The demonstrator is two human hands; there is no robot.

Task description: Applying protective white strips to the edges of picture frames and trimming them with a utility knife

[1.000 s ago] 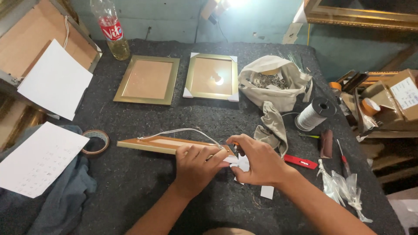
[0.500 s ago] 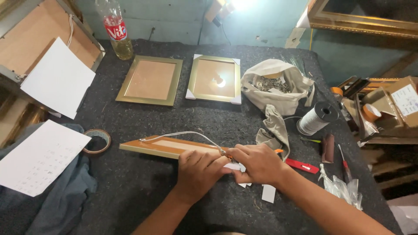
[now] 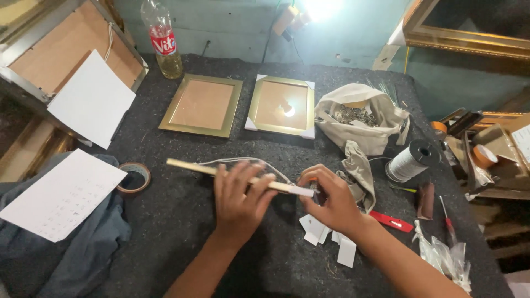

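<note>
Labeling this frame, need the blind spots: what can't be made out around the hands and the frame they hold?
Head view only:
- Near end of the gold frame: covered by the right hand.
- What the right fingers pinch: hidden.
- Frame's face: seen edge-on, and the left hand covers its middle.
- Contents of the cloth bag: too small.
- Plastic bags: glare; contents unclear.

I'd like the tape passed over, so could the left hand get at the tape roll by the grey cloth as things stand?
Probably yes: the tape roll lies in the open on the mat, nothing between it and the left hand, though that hand now grips the frame.
</note>
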